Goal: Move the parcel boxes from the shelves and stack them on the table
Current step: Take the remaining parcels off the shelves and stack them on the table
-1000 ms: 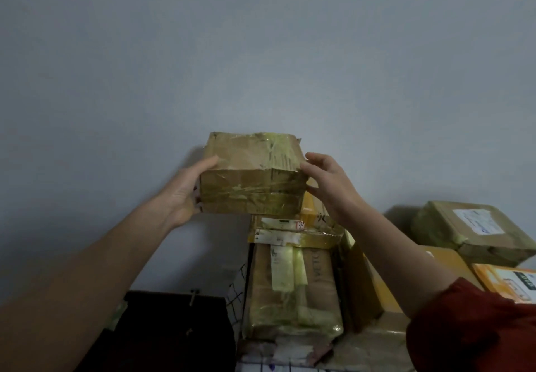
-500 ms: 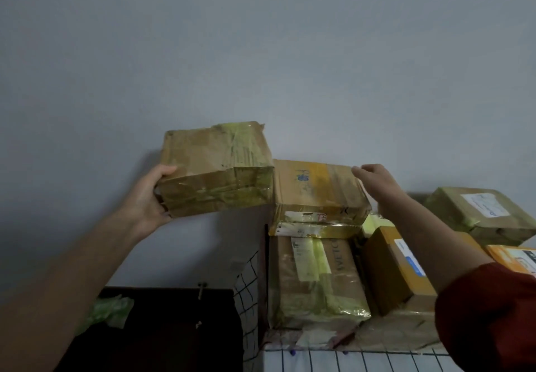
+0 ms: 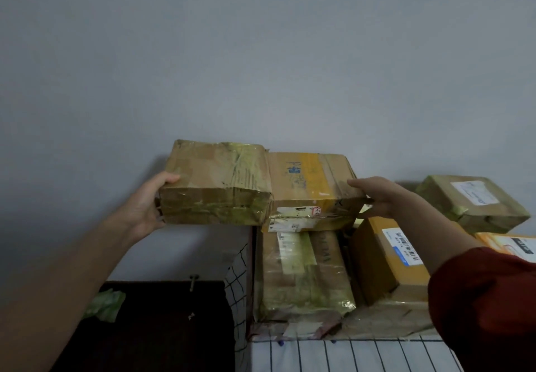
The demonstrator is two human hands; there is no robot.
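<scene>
My left hand grips the left end of a taped brown parcel box, held in the air left of the shelf stack. Its right end touches a second box with yellow tape, which lies on top of the stack. My right hand clasps that second box's right front corner, fingers on top and thumb beneath. Below it stands a tall taped box.
More parcels fill the shelf top: an orange-brown box with a barcode label, a greenish taped box at the right, an orange one at the edge. A white wire-grid shelf carries them. A dark cabinet stands lower left.
Both hands held the brown box a second ago. My right hand let go and moved right to the yellow-taped box; my left hand carried the brown box left, then lower.
</scene>
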